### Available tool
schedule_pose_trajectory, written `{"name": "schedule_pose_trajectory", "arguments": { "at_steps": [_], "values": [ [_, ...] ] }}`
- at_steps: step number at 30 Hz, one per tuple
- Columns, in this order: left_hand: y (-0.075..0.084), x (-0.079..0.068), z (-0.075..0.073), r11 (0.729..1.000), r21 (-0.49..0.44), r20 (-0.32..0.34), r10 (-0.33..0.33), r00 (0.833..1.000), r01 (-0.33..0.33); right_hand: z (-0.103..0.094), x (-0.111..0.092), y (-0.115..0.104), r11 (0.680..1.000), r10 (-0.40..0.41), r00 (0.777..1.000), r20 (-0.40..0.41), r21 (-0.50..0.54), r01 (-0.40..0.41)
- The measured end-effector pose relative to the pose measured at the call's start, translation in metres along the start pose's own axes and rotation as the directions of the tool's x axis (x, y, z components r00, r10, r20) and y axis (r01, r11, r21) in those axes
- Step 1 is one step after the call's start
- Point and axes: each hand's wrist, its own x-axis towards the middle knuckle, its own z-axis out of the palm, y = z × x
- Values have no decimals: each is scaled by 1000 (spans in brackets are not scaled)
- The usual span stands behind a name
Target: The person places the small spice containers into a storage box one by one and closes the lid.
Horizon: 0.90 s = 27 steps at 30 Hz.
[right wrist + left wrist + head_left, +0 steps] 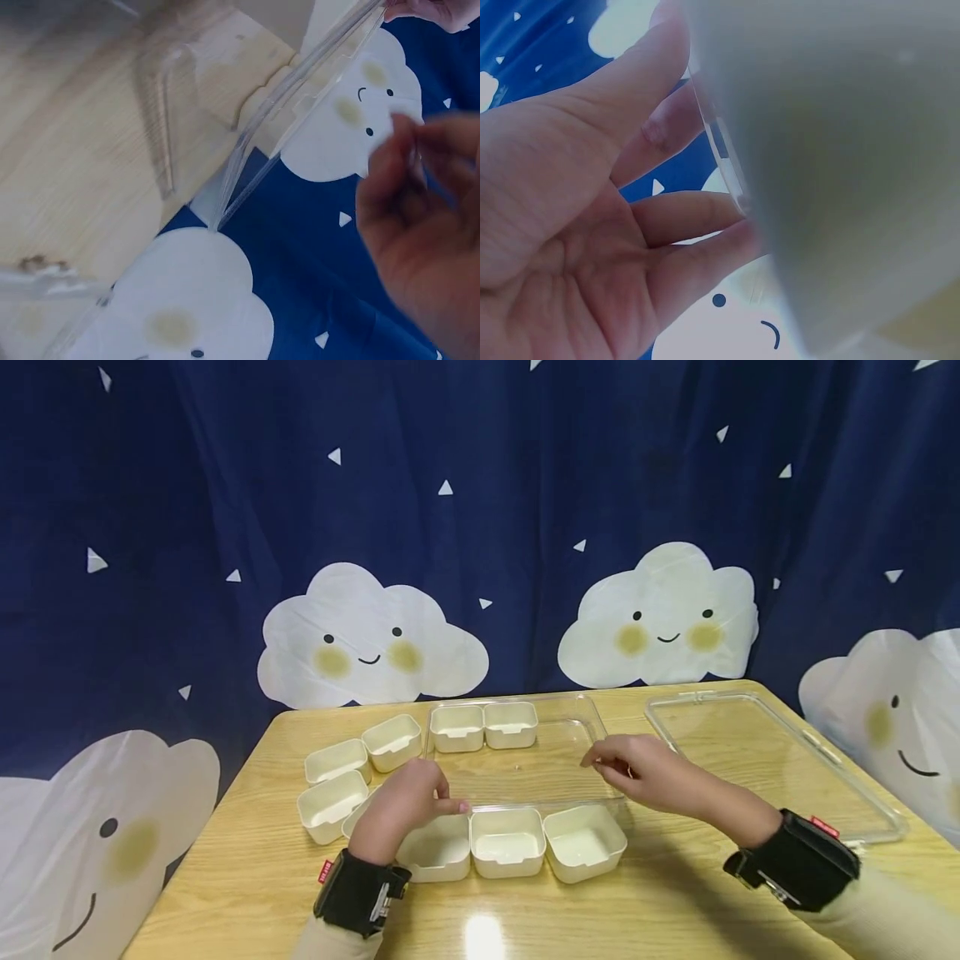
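Note:
A shallow clear plastic box (517,785) lies on the table, with two cream bins (457,728) side by side along its far left edge. My left hand (405,806) pinches the box's near left rim between thumb and fingers. In the left wrist view, the fingertips sit against the clear rim (724,154), and a blurred pale bin (862,165) fills the right side. Over the box's right edge hovers my right hand (645,768), its fingers loosely curled. The right wrist view shows this hand blurred and apart from the clear wall, nothing visible in its fingers.
Three cream bins (508,843) line the box's near side. More cream bins (332,806) stand to the left, one partly behind my left hand. A clear lid (772,760) with side latches lies at the right. A blue curtain (517,485) with clouds hangs behind the wooden table (247,868).

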Motion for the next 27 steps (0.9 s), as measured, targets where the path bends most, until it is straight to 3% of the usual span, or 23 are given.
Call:
{"name": "schedule_pose_trajectory", "arguments": {
  "at_steps": [5,11,23,27],
  "values": [
    [-1,0,-2,1000,3,5,-5,1000,5,5,-36,-2,988,-145,986,88,75,138],
    [-1,1,0,1000,3,12,-10,1000,10,13,-63,3,986,-129,980,152,123,110],
    [-2,1,5,999,-27,29,-24,999,24,27,-77,3,986,-154,987,38,68,151],
    [-1,1,3,999,-21,30,-33,999,34,28,-80,1,986,-140,990,22,91,138]
  ]
}}
